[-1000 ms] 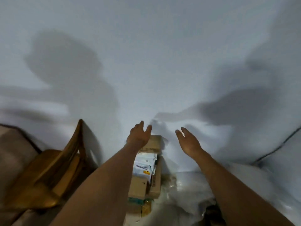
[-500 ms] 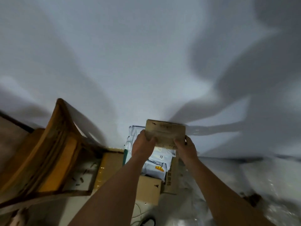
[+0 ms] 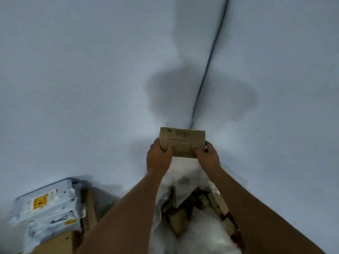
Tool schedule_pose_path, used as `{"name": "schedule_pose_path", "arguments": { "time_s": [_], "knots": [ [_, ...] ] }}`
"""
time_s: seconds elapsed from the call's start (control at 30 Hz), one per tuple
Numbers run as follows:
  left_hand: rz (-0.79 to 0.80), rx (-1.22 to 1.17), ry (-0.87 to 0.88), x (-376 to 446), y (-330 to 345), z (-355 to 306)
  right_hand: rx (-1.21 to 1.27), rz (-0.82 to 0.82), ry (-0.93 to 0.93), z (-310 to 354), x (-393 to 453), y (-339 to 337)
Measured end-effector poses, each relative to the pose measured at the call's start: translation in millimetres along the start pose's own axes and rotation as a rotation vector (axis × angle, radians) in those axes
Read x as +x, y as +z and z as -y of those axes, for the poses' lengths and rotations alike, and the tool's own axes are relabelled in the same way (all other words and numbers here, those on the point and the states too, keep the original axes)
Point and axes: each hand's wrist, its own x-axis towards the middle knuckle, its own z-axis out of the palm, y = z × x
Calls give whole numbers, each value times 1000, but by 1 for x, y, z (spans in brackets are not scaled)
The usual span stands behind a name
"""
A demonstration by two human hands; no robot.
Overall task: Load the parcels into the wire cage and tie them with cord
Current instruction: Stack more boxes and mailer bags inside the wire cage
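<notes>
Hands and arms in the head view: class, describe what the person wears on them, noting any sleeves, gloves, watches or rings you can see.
Both forearms are bare up to the frame's lower edge, with no sleeves showing. The left hand and right hand wear no gloves. No watch, bracelet or ring is visible on either, though the picture is slightly blurred.

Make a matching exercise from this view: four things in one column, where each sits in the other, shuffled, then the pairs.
Things:
1. cardboard box
2. grey mailer bags
3. dark cable
4. clear plastic sheeting

Places:
A. running up the wall
B. held between both hands
C. stacked at lower left
D. below the forearms

Pairs: 1-B, 2-C, 3-A, 4-D. The left hand and right hand grip the box's ends.
</notes>
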Motion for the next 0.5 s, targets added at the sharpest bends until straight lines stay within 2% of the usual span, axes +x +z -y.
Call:
{"name": "schedule_pose_path", "arguments": {
  "time_s": [0.13,0.2,0.3,0.4,0.5],
  "knots": [
    [156,-76,159,-109,145,-132,21,-244,45,-57,-46,-221],
    [215,-95,195,-153,201,-169,43,-338,66,-79,-75,-297],
    [381,-104,218,-260,303,-211,84,-522,158,-152,-148,-416],
    [473,-172,117,-353,365,-200,128,-586,239,-229,-213,-467],
    [539,-167,158,-425,397,-146,191,-639,336,-306,-268,-472]
  ]
}}
